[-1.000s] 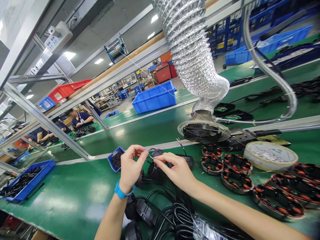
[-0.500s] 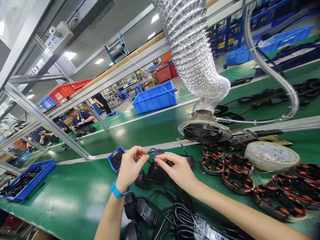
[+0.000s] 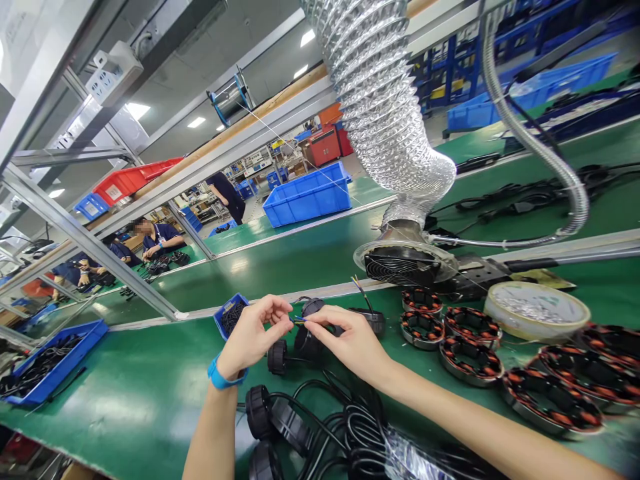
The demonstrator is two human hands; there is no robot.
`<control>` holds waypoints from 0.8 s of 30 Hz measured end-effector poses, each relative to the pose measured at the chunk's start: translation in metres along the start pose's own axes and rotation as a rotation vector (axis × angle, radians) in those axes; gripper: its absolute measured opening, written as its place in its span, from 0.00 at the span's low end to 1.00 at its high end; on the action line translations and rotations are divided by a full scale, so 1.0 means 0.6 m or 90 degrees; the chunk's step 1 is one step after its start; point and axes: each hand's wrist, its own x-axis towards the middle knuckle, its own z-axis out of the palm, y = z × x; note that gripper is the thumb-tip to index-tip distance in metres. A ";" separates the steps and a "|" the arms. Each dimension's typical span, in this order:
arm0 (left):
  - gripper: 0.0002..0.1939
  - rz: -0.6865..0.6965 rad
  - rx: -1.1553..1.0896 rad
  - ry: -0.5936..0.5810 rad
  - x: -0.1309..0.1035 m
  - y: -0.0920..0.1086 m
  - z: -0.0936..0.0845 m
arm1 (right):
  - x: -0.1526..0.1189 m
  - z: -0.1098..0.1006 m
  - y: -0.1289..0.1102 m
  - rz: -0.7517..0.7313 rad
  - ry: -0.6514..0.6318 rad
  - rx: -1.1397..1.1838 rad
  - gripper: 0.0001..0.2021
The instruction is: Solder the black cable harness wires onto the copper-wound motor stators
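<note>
The left hand point(image 3: 255, 331) and the right hand point(image 3: 347, 337) are raised over the table point(image 3: 150, 393), near its far edge. The right thumb and forefinger pinch thin colored wires point(image 3: 298, 321), which span the short gap between the hands. The left thumb and forefinger meet the wires at the other end; whether they are closed on them cannot be told. The left wrist carries a blue band point(image 3: 223, 377). Black caps point(image 3: 259, 412) and coiled black cables point(image 3: 367, 433) lie nearer the table's near edge. A small blue bin point(image 3: 220, 325) of black parts stands at the far edge, just beside the left hand. Copper-wound rings point(image 3: 475, 380) sit right of the right hand. A fan point(image 3: 403, 267) is located at the far edge, beneath a silver duct point(image 3: 385, 107).
</note>
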 end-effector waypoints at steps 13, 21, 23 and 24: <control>0.07 -0.005 -0.054 0.000 0.011 -0.014 0.004 | 0.004 -0.006 -0.009 0.046 -0.027 0.016 0.11; 0.06 0.090 0.115 0.007 0.000 -0.001 0.004 | 0.007 -0.007 -0.009 0.096 -0.048 0.061 0.12; 0.05 0.100 0.132 -0.001 0.000 -0.002 0.007 | 0.004 -0.007 -0.010 0.090 -0.052 0.058 0.12; 0.05 0.101 0.133 -0.006 0.001 -0.003 0.009 | 0.003 -0.007 -0.011 0.084 -0.054 0.052 0.12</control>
